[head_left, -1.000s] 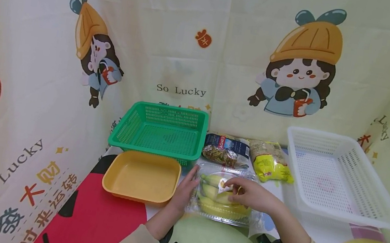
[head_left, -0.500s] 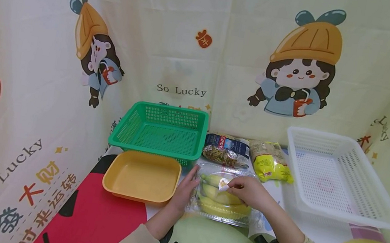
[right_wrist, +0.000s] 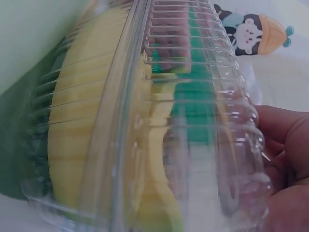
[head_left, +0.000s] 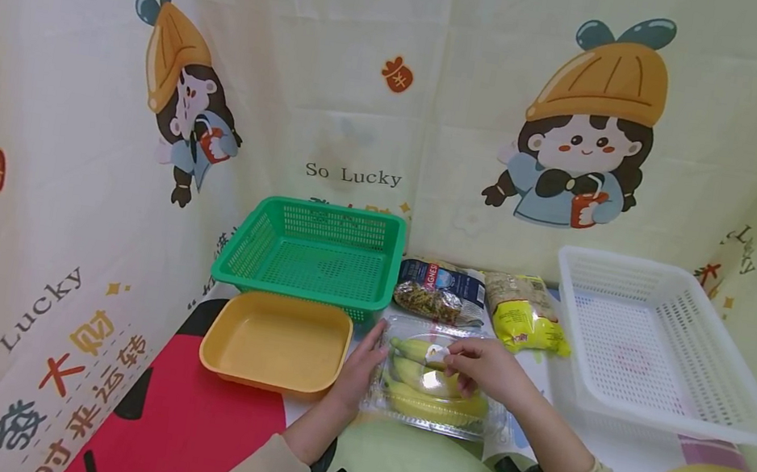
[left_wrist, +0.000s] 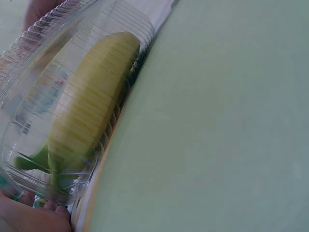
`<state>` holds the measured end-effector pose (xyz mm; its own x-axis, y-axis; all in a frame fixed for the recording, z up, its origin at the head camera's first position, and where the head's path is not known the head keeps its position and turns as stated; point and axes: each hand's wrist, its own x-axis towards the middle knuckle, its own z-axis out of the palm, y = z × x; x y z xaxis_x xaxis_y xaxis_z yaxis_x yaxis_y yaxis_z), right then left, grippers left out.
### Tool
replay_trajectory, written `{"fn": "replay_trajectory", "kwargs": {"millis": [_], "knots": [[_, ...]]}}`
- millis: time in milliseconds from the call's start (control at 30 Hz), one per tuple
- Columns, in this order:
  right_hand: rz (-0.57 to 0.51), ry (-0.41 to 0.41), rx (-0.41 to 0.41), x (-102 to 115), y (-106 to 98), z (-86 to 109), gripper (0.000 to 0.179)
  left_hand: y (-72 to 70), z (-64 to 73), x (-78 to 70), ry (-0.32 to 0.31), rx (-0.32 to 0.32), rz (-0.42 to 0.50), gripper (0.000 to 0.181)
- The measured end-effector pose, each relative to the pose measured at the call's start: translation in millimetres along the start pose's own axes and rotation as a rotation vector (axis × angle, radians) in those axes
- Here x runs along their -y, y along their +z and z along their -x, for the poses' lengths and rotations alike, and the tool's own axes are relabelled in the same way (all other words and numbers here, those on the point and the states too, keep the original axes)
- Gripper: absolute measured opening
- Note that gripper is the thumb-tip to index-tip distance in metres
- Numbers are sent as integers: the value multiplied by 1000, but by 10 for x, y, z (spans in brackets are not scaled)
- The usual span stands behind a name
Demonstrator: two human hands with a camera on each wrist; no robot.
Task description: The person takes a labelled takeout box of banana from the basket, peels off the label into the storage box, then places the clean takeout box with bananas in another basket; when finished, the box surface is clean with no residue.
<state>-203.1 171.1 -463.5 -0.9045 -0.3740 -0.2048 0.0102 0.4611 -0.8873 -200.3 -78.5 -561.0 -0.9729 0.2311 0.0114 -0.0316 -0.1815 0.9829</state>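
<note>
A clear plastic clamshell box point(head_left: 389, 410) with several bananas point(head_left: 430, 403) inside lies on the table in front of me. My left hand point(head_left: 356, 371) holds its left side; in the left wrist view fingertips point(left_wrist: 50, 206) bend in against the box's lower end. A small white sticker point(head_left: 436, 355) sits over the lid, and my right hand point(head_left: 487, 369) pinches its right edge between thumb and forefinger. In the right wrist view the thumb and curled fingers point(right_wrist: 285, 128) are close to the lid, with a pale bit of sticker point(right_wrist: 254, 84) beside them.
Behind the box lie a dark-labelled bag of dry food point(head_left: 439, 292) and a yellow-labelled bag point(head_left: 528, 315). A green basket point(head_left: 247, 249) and a yellow tub point(head_left: 213, 362) stand at left. At right is a white basket point(head_left: 730, 386). A printed curtain point(head_left: 479, 55) hangs behind.
The right hand first hovers with bent fingers over the sticker, then draws slightly right with its fingertips at the sticker's edge. The left hand and the box stay in place.
</note>
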Motion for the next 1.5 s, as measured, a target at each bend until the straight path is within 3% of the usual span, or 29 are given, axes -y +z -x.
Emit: {"fn": "replay_trajectory", "kwargs": {"millis": [300, 533, 833, 1033, 1200, 1333, 1500], "knots": [[-185, 64, -25, 19, -21, 11, 32, 0, -7, 9, -12, -20, -27, 58], [-249, 44, -39, -1, -46, 9, 28, 10, -2, -6, -14, -12, -21, 60], [-136, -1, -65, 47, -82, 18, 34, 10, -4, -14, -11, -9, -17, 60], [-28, -37, -17, 51, -105, 26, 36, 12, -2, -12, -2, -13, -16, 60], [-39, -46, -50, 106, -119, 30, 44, 15, -2, -17, 19, -10, -16, 61], [-40, -16, -84, 130, -125, 28, 31, 16, -3, -5, 16, -16, -21, 60], [-12, -33, -55, 125, -123, 34, 21, 19, -8, 6, -3, -23, -22, 60]]}}
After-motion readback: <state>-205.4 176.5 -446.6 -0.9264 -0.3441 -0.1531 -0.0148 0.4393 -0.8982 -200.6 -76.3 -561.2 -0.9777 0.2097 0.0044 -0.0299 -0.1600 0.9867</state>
